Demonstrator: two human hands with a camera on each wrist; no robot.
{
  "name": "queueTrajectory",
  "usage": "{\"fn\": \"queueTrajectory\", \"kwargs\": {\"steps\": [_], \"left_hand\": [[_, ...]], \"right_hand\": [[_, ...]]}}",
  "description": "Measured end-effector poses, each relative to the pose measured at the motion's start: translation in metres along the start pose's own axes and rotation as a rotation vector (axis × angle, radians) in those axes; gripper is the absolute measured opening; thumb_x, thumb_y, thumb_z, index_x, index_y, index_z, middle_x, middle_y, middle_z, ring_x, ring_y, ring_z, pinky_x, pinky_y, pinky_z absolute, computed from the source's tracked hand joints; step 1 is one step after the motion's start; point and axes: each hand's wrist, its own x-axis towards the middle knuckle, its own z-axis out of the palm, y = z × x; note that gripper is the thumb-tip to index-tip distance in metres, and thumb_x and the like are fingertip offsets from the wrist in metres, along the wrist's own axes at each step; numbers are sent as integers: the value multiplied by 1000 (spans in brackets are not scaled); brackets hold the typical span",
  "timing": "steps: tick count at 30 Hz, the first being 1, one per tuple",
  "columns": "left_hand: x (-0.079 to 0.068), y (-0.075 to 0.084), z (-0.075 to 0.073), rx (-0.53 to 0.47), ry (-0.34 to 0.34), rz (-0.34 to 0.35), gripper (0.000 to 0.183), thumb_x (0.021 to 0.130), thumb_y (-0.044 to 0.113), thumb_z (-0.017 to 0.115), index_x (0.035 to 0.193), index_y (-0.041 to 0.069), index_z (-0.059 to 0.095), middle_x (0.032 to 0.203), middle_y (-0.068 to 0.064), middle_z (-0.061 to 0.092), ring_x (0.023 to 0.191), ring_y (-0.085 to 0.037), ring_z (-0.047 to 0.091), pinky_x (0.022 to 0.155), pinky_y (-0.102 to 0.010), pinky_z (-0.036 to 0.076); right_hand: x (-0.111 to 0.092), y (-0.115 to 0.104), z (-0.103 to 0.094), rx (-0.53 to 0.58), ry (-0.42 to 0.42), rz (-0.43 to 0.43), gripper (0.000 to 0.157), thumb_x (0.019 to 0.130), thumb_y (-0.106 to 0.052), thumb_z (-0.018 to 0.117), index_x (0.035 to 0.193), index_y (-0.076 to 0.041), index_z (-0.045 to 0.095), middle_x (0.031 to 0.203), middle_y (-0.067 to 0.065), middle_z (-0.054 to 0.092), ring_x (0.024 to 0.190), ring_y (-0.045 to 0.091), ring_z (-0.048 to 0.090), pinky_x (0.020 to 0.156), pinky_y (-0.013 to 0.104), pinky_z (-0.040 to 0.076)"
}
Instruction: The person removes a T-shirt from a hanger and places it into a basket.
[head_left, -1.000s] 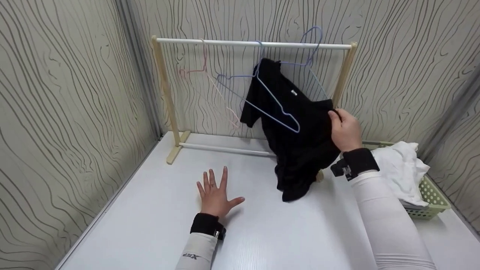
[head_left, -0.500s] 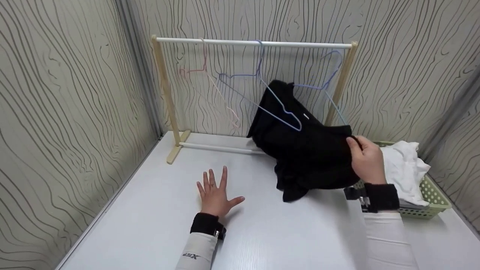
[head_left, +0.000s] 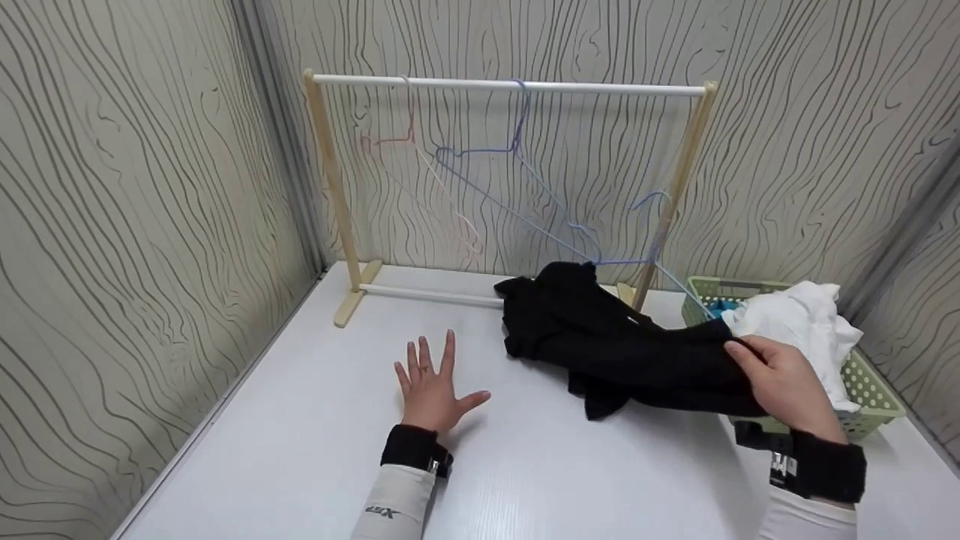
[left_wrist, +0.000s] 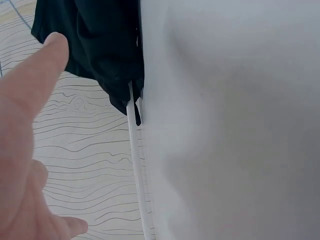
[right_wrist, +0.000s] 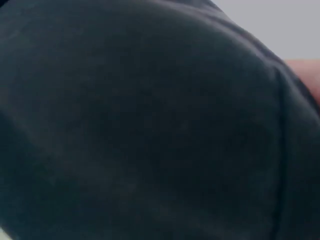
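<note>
My right hand (head_left: 784,382) pinches a black T-shirt (head_left: 637,360) by its right shoulder, near the basket. A blue-purple hanger (head_left: 626,262) is inside the shirt, its hook tilted up beside the rack's right post. The shirt's lower part sags onto the table, and its cloth fills most of the right wrist view. With fingers spread, my left hand (head_left: 431,397) is over the white table, touching no garment. In the left wrist view the black T-shirt (left_wrist: 107,45) appears beyond the left hand's fingers (left_wrist: 37,75).
A clothes rack (head_left: 510,85) with a white rail and wooden posts stands at the back. On it hang a pink hanger (head_left: 394,140) and a blue hanger (head_left: 484,151). At right, a green basket (head_left: 874,405) holds white cloth (head_left: 799,330) and something blue.
My right hand has moved down and to the right with the black T-shirt and its hanger, away from the rail. The shirt now lies lower, nearer the table. My left hand has stayed put.
</note>
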Motion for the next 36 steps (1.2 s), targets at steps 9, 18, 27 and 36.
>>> {"fn": "queueTrajectory", "kwargs": {"steps": [9, 18, 27, 36], "left_hand": [[-3, 0, -2, 20, -17, -3, 113, 79, 58, 83, 165, 15, 24, 165, -39, 14, 157, -54, 4, 122, -74, 3], [-2, 9, -17, -19, -10, 20, 112, 80, 58, 82, 165, 13, 23, 164, -40, 15, 156, -55, 4, 121, -75, 3], [3, 19, -30, -147, 53, 52, 108, 85, 54, 79, 165, 13, 20, 167, -35, 12, 158, -51, 0, 123, -72, 2], [9, 18, -38, -351, 366, 187, 66, 100, 42, 63, 154, 8, 47, 156, -22, 45, 150, -44, 28, 120, -67, 19]], "right_hand": [[-22, 1, -17, 14, -36, 58, 38, 107, -30, 56, 121, 0, 73, 110, 9, 76, 88, -22, 48, 76, 5, 38], [-33, -8, -25, 84, -21, 18, 26, 105, -24, 60, 108, -4, 76, 87, -20, 69, 78, -7, 56, 71, 10, 41], [-35, -26, -13, 250, -93, -157, 17, 103, -6, 60, 90, -8, 72, 77, -15, 63, 71, 0, 55, 63, 21, 43], [-28, -39, 1, 432, -281, -363, 25, 101, 7, 54, 95, -9, 72, 81, -14, 66, 75, -2, 58, 63, 25, 46]]}}
